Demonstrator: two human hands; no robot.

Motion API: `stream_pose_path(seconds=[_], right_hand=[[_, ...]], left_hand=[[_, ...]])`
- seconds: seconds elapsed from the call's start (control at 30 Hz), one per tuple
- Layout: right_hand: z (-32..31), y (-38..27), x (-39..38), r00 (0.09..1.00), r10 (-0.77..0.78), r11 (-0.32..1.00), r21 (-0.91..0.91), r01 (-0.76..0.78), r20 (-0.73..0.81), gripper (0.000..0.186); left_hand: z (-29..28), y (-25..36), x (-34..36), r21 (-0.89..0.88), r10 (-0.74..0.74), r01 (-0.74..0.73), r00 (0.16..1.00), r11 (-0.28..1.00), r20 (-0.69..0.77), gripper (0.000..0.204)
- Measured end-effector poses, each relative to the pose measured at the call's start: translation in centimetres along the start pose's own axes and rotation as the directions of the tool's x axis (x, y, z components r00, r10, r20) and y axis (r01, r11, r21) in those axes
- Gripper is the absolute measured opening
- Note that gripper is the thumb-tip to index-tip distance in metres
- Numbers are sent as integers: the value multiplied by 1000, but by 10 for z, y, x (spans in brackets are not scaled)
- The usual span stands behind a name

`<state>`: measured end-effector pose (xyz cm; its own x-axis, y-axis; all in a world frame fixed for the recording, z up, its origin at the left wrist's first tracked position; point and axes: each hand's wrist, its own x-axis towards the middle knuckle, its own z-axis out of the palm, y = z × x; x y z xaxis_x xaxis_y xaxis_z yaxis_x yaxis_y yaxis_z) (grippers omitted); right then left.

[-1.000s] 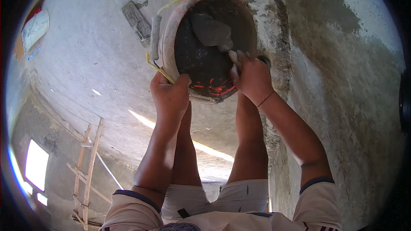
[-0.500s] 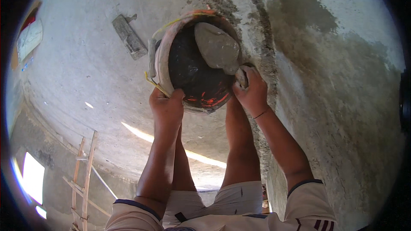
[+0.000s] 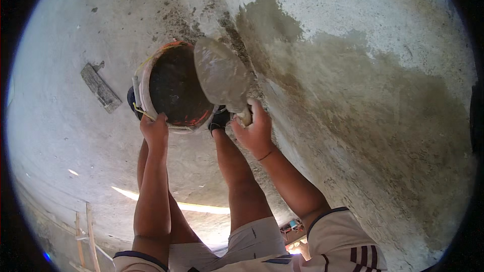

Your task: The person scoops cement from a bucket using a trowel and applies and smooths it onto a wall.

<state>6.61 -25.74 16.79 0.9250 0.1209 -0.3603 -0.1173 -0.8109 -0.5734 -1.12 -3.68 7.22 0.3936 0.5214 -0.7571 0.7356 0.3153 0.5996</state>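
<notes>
My left hand (image 3: 155, 128) grips the near-left rim of a bucket (image 3: 147, 78) by its yellow cord handle. The bucket has a pale, orange-topped rim, a dark interior and orange streaks near the bottom edge. My right hand (image 3: 254, 128) is closed on the handle of a trowel (image 3: 222, 73), whose blade is coated in wet grey mortar and overlaps the bucket's right side. My shoe (image 3: 218, 120) shows between bucket and trowel handle.
A mortar-crusted float (image 3: 100, 86) lies on the concrete floor (image 3: 60, 121) to the left. A wall (image 3: 373, 111) with a darker damp patch rises along my right. A wooden ladder (image 3: 89, 231) stands at lower left. Small unclear items (image 3: 291, 229) show behind my right arm.
The trowel has risen from inside the bucket to over its right rim, blade now largely outside. My view has swung right, so bucket, float and hands appear further left, showing more wall.
</notes>
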Motion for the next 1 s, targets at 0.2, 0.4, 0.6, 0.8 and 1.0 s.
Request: stream_pose_path(seconds=[0.2, 0.4, 0.6, 0.8, 1.0], right_hand=[[-39, -9, 16, 991, 23, 992, 126, -6, -132, 20], [-53, -11, 16, 977, 120, 967, 245, -75, -177, 15], [-62, -6, 13, 951, 293, 892, 387, -235, -98, 14], [-73, -12, 11, 920, 388, 821, 475, -317, -57, 13], [-92, -47, 9, 882, 446, 538, 741, -401, 153, 21]], left_hand=[[8, -18, 18, 161, 74, -75, 997, 984, 9, 34], [17, -19, 21, 136, 202, -194, 978, 971, -44, 25], [14, -33, 32, 223, 159, -158, 987, 962, 12, 25], [26, -23, 26, 262, 117, -114, 993, 958, 5, 24], [21, -42, 37, 228, 209, -212, 977, 950, 37, 23]])
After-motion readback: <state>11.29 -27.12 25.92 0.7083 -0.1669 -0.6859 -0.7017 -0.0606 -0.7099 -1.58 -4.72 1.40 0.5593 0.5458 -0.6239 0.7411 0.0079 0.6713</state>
